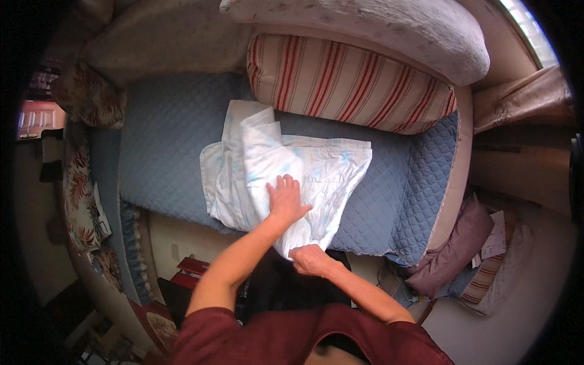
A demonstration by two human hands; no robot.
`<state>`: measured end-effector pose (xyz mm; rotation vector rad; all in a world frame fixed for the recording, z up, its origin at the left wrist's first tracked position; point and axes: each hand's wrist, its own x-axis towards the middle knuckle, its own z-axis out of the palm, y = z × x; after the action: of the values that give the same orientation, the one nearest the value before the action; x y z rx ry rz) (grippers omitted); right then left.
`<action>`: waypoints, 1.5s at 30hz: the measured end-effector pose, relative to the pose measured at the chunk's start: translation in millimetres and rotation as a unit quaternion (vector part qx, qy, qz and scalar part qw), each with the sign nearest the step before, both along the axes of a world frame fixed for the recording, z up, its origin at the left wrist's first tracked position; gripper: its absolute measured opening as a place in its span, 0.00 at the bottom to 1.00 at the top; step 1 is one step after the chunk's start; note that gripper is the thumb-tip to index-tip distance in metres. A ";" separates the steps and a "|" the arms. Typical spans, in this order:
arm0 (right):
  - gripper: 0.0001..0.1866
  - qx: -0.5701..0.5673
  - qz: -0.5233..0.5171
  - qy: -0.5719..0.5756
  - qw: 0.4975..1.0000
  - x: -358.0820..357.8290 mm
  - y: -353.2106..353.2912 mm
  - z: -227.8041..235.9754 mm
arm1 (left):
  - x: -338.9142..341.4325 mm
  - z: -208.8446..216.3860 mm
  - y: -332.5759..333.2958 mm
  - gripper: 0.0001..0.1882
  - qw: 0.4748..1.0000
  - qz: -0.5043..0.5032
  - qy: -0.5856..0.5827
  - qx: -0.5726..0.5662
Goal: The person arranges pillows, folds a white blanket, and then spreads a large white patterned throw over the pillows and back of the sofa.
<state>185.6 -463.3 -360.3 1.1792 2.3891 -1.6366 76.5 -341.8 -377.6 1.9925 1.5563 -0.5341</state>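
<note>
A white cloth garment [328,167] with pale blue patches, possibly a shirt, lies partly folded over on a blue quilted sofa cover [173,146]. My left hand [286,198] rests on its folded layer, fingers spread and palm down. At the near edge, my right hand [313,260] is closed round a bunched bit of the same cloth, drawing it into creases. The fingertips of that hand are partly hidden by the fabric. Toward the back, a narrow flap of the garment sticks up past the rest.
Behind the garment leans a long red-and-cream striped cushion [347,79], under a pale rolled bedding piece [377,33]. To the right are a mauve pillow [453,246] and the sofa's quilted arm. A red box [193,266] stands below the sofa front; floral cushions [82,194] line the left.
</note>
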 end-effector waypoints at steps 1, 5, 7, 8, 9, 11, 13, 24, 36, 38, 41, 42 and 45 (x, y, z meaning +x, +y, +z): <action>0.08 -0.009 0.004 -0.013 1.000 -4.4 -3.4 -0.4 | -9.4 -23.6 -20.4 0.33 0.997 0.014 0.022 0.071; 0.23 -0.155 -0.126 -0.136 0.970 1.4 6.2 -8.7 | -74.6 -101.8 -81.3 0.26 0.960 0.277 0.042 0.032; 0.29 0.083 -0.294 -0.157 0.939 32.1 0.6 -64.9 | -101.0 -95.1 -94.2 0.26 0.915 0.402 0.009 -0.040; 0.37 0.170 -0.319 -0.230 0.904 48.8 10.4 -73.2 | -110.9 -81.4 -100.1 0.26 0.902 0.431 -0.005 -0.037; 0.44 0.154 -0.376 -0.294 0.865 65.8 13.7 -99.1 | -117.5 -67.3 -103.7 0.26 0.889 0.456 -0.022 -0.030; 0.49 -0.086 -0.555 -0.251 0.788 97.3 32.7 -134.2 | -130.0 -47.6 -126.1 0.26 0.785 0.589 -0.190 0.011; 0.46 -0.211 -0.719 -0.168 0.641 105.9 53.7 -151.2 | -136.3 -18.1 -151.1 0.28 0.583 0.730 -0.357 -0.019; 0.26 -0.447 -0.661 0.329 0.504 95.2 82.8 -95.2 | -148.6 137.5 -184.3 0.29 0.397 0.699 -0.595 -0.011; 0.19 0.556 -0.527 0.105 0.635 251.1 95.0 215.5 | -159.7 295.8 3.9 0.29 0.550 0.398 -0.673 0.294; 0.27 0.458 -0.590 0.240 0.621 264.4 49.7 219.9 | -150.7 288.6 -11.4 0.30 0.530 0.417 -0.679 0.289; 0.25 0.207 -0.708 0.445 0.509 248.2 -11.2 213.8 | -157.3 239.8 -54.2 0.32 0.525 0.472 -0.663 0.250; 0.26 0.201 -0.761 0.411 0.461 238.2 -28.2 206.4 | -162.0 219.3 -81.9 0.31 0.578 0.469 -0.616 0.259; 0.27 0.048 -0.806 0.457 0.373 245.3 -91.2 138.5 | -154.4 149.9 -158.8 0.32 0.861 0.231 -0.276 0.358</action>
<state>430.9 -554.6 -221.8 4.1485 0.0738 -2.7008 -77.9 -500.6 -227.6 1.8637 1.8823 0.8621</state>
